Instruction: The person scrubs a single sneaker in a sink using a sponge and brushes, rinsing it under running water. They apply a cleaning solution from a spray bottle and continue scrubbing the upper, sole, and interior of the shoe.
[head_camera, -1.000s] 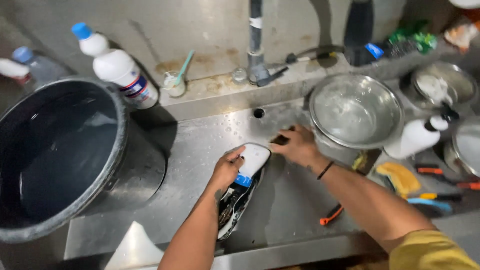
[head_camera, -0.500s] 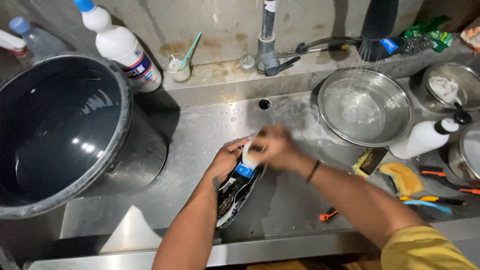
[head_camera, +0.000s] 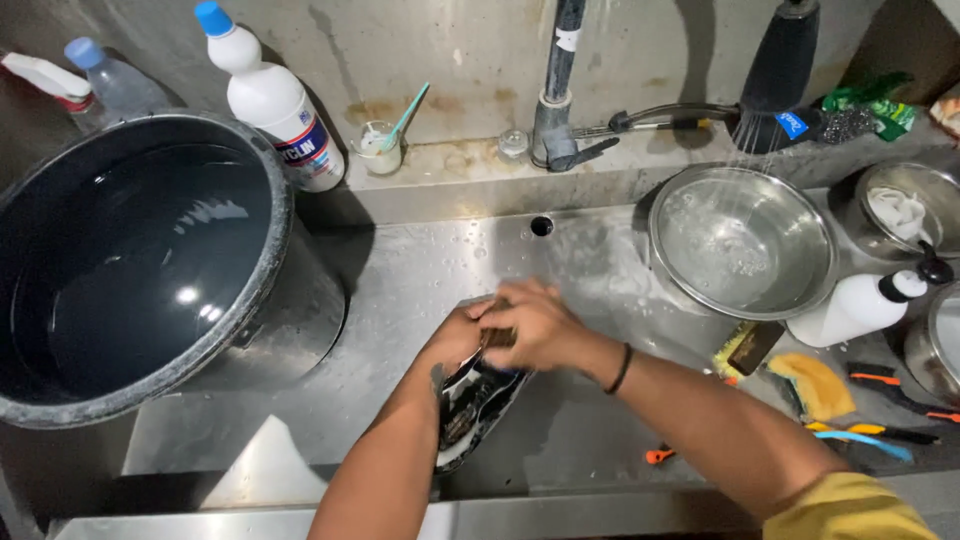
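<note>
A shoe (head_camera: 470, 415) is held on the wet floor of a steel sink (head_camera: 400, 300), just in front of the drain hole. Its long axis runs from the near edge up and slightly right, toward the hands, and it is tipped so that its dark inside is turned upward. The left hand (head_camera: 455, 340) is wrapped around the far end of the shoe from the left. The right hand (head_camera: 535, 330) is closed over the same end from the right, pressed against the left hand, with something brownish, perhaps a brush, gripped under it; what it is cannot be made out. Both hands lie at the far end, so neither is clearly nearer.

The far end of the shoe is hidden by the hands, and its near end is partly covered by the left forearm. The right hand is blurred. A large dark bucket (head_camera: 150, 270) of water is seen at the left, a white bottle (head_camera: 270, 100) behind it, and a steel bowl (head_camera: 740, 240) under a running sprayer at the right.
</note>
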